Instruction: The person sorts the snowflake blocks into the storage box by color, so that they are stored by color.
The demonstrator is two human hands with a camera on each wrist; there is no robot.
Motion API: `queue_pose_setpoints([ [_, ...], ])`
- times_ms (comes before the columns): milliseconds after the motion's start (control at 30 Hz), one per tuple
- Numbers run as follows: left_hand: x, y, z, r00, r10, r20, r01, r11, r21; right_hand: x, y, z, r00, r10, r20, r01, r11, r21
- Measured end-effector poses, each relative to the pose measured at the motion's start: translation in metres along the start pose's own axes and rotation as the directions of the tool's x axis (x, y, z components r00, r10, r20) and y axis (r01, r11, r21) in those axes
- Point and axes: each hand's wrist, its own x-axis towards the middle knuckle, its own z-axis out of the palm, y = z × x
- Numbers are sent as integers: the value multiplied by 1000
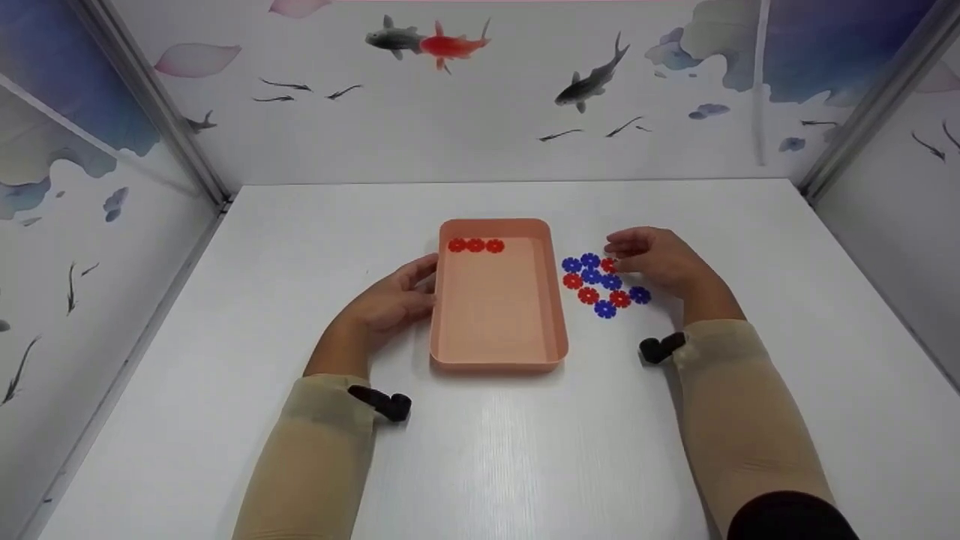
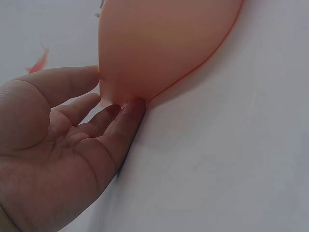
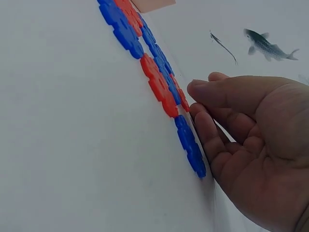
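The peach tray (image 1: 499, 322) lies in the middle of the table, and my left hand (image 1: 394, 300) touches its left outer wall with fingertips and thumb. In the left wrist view, the fingertips of that hand (image 2: 72, 130) meet the tray's wall (image 2: 159, 43) near its bottom edge. Three red snowflake discs (image 1: 475, 245) form a row inside the tray near its far end. Right of the tray, my right hand (image 1: 664, 259) hovers at the loose discs, fingers loosely bent, thumb tip overlapping a red disc (image 1: 608, 265). In the right wrist view, the hand (image 3: 251, 130) appears right beside that red disc (image 3: 182, 95).
Several loose blue snowflake discs (image 1: 605, 309) and red ones (image 1: 588, 295) lie flat in a cluster on the white table (image 1: 480, 450). A white wall (image 1: 480, 142) with painted fish closes off the back, with side walls left and right.
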Motion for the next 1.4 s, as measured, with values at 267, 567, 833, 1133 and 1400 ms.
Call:
queue_pose_setpoints([
  [267,1,2,1,1000,-12,-6,12,1000,16,-3,-5,1,999,28,16,-27,998,-59],
  [567,1,3,1,1000,8,18,-8,1000,-29,-3,-8,2,1000,18,-5,-18,989,-149],
  [833,1,1,1,1000,-3,2,3,1000,-13,-3,-9,2,996,63,-64,-73,983,-168],
  [1133,0,-1,1,1000,-16,-13,17,1000,23,-3,-3,-2,991,97,-88,-104,991,-85],
  [1400,0,0,0,1000,6,2,-6,1000,-8,-4,-4,-8,992,69,-109,-62,996,63],
])
